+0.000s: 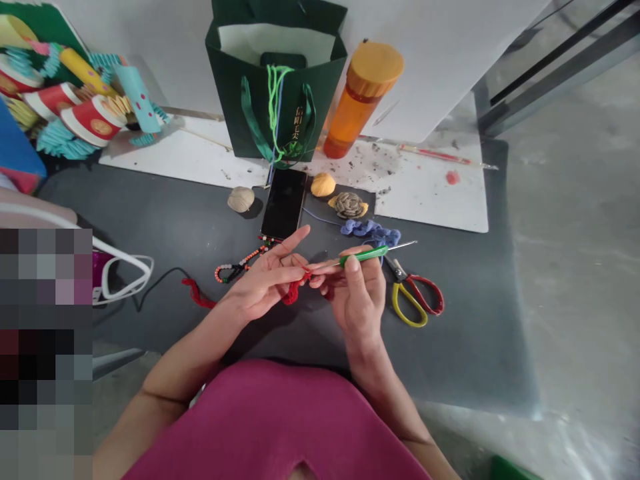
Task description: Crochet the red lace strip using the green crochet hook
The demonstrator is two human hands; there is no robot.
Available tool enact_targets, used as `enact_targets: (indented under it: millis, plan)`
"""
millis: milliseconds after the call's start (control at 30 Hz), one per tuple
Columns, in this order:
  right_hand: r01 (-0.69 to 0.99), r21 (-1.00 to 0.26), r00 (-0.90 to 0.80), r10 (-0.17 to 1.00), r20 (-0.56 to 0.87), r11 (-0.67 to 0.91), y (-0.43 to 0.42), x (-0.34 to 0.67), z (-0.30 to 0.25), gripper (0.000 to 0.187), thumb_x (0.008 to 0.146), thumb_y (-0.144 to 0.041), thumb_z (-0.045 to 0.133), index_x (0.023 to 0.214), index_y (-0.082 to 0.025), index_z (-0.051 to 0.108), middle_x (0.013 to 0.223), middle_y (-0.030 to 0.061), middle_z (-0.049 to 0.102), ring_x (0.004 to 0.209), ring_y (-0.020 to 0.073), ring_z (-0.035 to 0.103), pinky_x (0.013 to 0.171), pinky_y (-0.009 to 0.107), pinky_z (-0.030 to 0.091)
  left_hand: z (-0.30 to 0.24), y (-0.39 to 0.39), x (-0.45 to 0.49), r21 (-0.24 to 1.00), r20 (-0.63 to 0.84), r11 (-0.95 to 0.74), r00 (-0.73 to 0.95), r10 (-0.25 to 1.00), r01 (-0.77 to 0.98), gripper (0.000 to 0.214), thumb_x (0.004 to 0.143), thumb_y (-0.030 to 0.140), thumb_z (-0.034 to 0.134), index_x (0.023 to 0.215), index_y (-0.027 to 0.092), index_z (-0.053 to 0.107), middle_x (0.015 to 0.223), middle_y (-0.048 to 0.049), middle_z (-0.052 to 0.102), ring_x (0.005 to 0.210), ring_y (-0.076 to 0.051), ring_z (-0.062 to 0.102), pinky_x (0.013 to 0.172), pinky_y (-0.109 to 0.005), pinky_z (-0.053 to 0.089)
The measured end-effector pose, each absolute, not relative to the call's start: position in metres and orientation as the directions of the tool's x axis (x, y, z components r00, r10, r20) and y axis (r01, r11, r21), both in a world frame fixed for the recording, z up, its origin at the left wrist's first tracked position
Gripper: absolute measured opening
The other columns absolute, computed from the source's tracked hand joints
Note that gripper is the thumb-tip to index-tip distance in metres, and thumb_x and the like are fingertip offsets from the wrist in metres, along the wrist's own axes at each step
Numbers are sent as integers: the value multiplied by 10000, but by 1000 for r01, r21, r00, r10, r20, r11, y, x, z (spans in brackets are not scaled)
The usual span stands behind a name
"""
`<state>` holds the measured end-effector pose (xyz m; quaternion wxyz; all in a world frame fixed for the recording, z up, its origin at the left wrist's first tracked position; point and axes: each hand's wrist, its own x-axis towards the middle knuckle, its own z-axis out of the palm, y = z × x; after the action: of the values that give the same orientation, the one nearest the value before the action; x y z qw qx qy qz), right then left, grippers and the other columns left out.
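Note:
A small piece of red crochet (291,294) hangs from the fingertips of my left hand (267,280), which pinches its upper edge while the index finger points up. My right hand (357,293) is closed around a crochet hook (364,255) with a green handle. The hook's shaft reaches left to the red stitches, and its other metal end sticks out to the right. Red yarn (197,293) lies on the table left of my left wrist. Just beyond my hands are a black phone (284,203) and a beaded string (243,262).
Scissors (417,297) with red and yellow handles lie right of my right hand, near blue crochet (370,231). A crocheted turtle (349,205), a yellow ball (323,185) and a beige one (241,199) sit farther back. Behind stand a green paper bag (225,87) and an orange bottle (350,110).

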<state>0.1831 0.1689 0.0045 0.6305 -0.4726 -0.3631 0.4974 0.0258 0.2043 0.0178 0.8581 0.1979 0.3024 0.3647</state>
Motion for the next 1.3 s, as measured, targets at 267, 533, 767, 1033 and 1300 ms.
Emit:
enact_targets:
  millis: [267, 533, 767, 1033, 1300]
  plan:
    - [-292, -950, 308, 951, 19, 114, 164, 171, 1, 244, 936, -485, 775, 948, -284, 638, 774, -26, 808, 543, 154, 709, 482, 274, 530, 19, 198, 31, 711, -287, 480, 411, 865, -513, 851, 764, 213, 915, 1544, 319, 590, 834, 59, 689, 749, -105, 632, 758, -275, 486]
    - [-345, -926, 323, 946, 33, 150, 168, 169, 6, 208, 922, -444, 797, 922, -281, 667, 786, -26, 826, 509, 124, 671, 469, 241, 500, 16, 198, 32, 776, -261, 396, 322, 910, -491, 1004, 730, 209, 950, 1615, 351, 498, 854, 61, 686, 754, -90, 592, 758, -235, 487]
    - [-393, -912, 333, 943, -20, 119, 170, 165, 7, 210, 904, -447, 803, 900, -285, 670, 764, -33, 821, 467, 116, 625, 469, 249, 493, 15, 197, 32, 783, -266, 392, 310, 913, -483, 989, 724, 226, 959, 1600, 356, 519, 865, 56, 705, 763, -101, 604, 774, -252, 499]
    - [-445, -883, 347, 938, -16, 149, 172, 166, 7, 222, 877, -447, 852, 890, -275, 713, 754, -45, 822, 457, 89, 613, 465, 211, 484, 9, 198, 32, 795, -223, 361, 319, 921, -488, 927, 778, 309, 939, 1603, 325, 517, 858, 53, 722, 766, -91, 609, 722, -234, 476]
    - [-448, -882, 348, 937, -22, 146, 173, 166, 8, 206, 872, -435, 854, 880, -277, 722, 745, -45, 823, 456, 90, 610, 460, 211, 482, 6, 199, 32, 806, -215, 343, 301, 929, -482, 893, 761, 274, 957, 1560, 372, 572, 862, 55, 732, 774, -88, 618, 771, -241, 504]
